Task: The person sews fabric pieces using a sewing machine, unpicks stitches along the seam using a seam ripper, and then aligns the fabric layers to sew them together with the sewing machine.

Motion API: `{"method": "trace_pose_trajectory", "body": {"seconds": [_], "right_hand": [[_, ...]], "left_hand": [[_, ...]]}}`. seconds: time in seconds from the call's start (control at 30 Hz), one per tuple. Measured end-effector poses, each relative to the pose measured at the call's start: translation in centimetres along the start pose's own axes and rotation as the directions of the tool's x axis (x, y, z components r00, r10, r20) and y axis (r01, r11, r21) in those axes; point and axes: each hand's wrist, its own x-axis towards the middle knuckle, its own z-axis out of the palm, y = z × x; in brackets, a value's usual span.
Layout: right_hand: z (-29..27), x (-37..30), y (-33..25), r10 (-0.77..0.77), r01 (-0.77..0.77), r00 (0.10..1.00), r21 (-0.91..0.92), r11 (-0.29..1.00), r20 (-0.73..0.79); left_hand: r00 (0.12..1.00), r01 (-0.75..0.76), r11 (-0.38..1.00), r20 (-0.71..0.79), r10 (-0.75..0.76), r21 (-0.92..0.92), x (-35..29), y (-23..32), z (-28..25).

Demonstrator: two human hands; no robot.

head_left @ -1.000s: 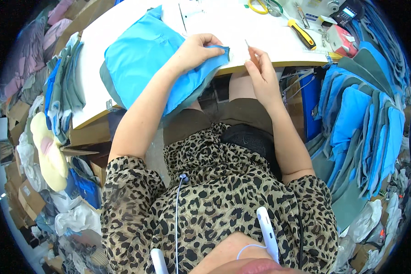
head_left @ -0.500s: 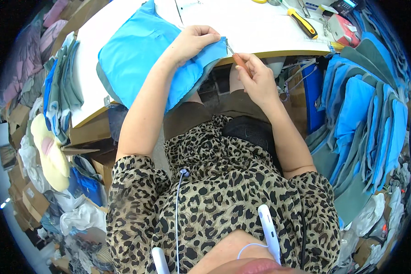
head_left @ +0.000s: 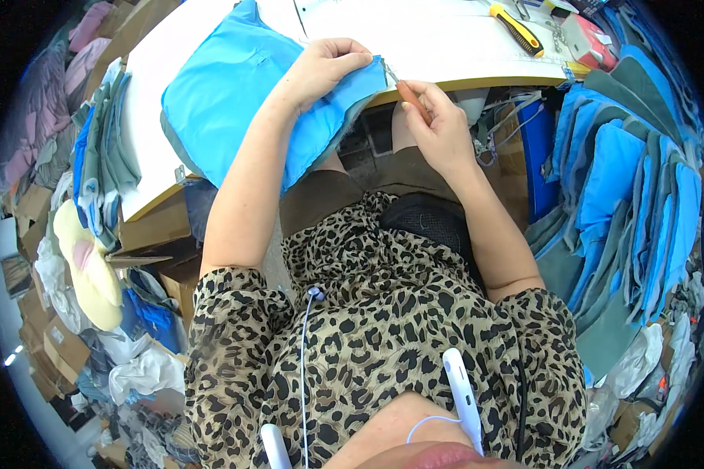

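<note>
A bright blue fabric piece (head_left: 235, 94) with a grey lining lies over the front edge of a white table (head_left: 446, 39). My left hand (head_left: 325, 66) presses and pinches its right corner at the table edge. My right hand (head_left: 438, 129) grips a small tool with an orange handle (head_left: 409, 94), its metal tip touching the fabric corner just beside my left fingers. Both forearms rise from my lap, which is covered by a leopard-print top.
A yellow-and-black handled tool (head_left: 516, 27) and a red box (head_left: 590, 39) lie at the table's far right. Stacks of blue and grey fabric pieces (head_left: 626, 195) hang on the right; more fabric (head_left: 98, 156) is piled left. Cardboard boxes and bags crowd the floor at left.
My right hand has come closer to the left, bringing the tool's tip onto the fabric corner. The view has shifted so the table sits higher in frame.
</note>
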Motion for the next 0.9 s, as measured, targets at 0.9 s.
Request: {"method": "trace_pose_trajectory", "body": {"seconds": [0.9], "right_hand": [[-0.6,0.5,0.2,0.037,-0.038,0.999,0.032,0.999,0.023]], "left_hand": [[0.997,0.025,1.0,0.074,-0.025,0.004,0.3,0.0,-0.5]]}}
